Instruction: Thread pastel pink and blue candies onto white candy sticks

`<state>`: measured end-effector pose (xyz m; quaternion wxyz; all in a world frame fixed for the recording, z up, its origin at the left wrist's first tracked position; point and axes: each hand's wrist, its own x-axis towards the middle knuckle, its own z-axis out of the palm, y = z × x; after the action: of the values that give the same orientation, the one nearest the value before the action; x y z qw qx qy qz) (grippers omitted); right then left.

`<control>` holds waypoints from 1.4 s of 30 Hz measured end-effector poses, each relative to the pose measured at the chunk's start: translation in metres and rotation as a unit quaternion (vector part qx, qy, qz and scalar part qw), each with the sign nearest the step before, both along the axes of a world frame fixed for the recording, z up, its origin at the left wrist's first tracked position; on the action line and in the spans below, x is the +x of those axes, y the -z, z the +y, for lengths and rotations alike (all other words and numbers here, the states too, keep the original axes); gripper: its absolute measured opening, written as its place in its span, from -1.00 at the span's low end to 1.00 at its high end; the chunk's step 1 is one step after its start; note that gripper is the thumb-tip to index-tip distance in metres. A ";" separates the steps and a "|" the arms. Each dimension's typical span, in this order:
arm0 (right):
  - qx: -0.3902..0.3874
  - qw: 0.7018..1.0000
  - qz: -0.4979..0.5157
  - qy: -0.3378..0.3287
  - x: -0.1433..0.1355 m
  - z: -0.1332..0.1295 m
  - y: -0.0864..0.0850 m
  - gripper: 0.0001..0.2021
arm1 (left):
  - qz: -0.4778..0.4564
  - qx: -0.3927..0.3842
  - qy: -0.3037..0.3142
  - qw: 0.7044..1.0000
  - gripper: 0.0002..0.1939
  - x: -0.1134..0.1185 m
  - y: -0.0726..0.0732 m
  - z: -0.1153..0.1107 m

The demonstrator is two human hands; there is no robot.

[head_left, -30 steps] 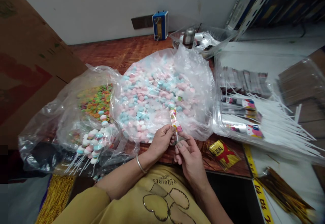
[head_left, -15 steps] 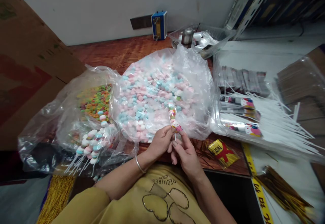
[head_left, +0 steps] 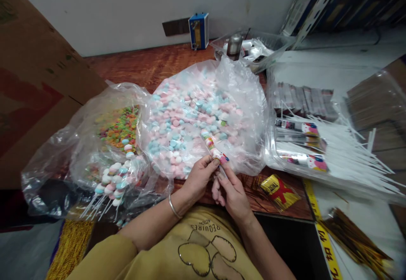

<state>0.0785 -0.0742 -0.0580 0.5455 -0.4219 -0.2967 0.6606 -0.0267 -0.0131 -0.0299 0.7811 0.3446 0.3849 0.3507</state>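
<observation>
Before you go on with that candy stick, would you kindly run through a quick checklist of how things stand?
1. Candy stick held by both hands: ok; left hand and right hand pinch its lower end.
2. Printed sleeve covers the candies: ok.
3. Sleeve mouth closed: cannot tell, fingers hide it.
4. Gold twist ties at the right: ok.
5. Empty sleeves stocked: ok.
6. Finished sticks lie at the left: ok.

We can't see the candy skewer [head_left: 213, 146] stick, buried between both hands' fingers; the gold twist ties [head_left: 358, 242] run blurred off the frame's right edge, and the yellow packet [head_left: 275, 185] print is unreadable.
</observation>
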 end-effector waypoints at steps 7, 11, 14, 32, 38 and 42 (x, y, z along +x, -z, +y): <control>0.024 0.989 -0.011 0.147 -0.004 -0.007 -0.008 -0.64 | 0.007 -0.003 -0.097 0.995 -0.51 0.003 -0.007 0.005; -0.006 0.989 -0.081 0.121 0.000 -0.008 -0.020 -0.64 | 0.061 0.042 -0.098 0.992 -0.55 0.002 -0.006 0.001; -0.009 0.986 -0.135 0.092 0.000 -0.010 -0.027 -0.59 | 0.075 0.068 -0.068 0.993 -0.56 -0.001 -0.007 -0.001; 0.061 0.968 -0.232 0.079 -0.002 -0.009 -0.020 -0.57 | -0.027 -0.039 -0.080 0.996 -0.51 -0.001 -0.018 0.002; 0.057 0.954 -0.219 0.197 0.007 -0.002 -0.026 -0.66 | -0.027 -0.023 -0.106 0.994 -0.53 0.000 -0.015 0.001; 0.090 0.946 -0.223 0.220 0.008 0.005 -0.032 -0.71 | -0.015 0.009 -0.123 0.992 -0.56 0.004 -0.012 -0.003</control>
<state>0.0863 -0.0689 -0.0264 0.6331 -0.5619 -0.3688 0.3840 -0.0230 -0.0166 -0.0178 0.7344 0.2960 0.4100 0.4526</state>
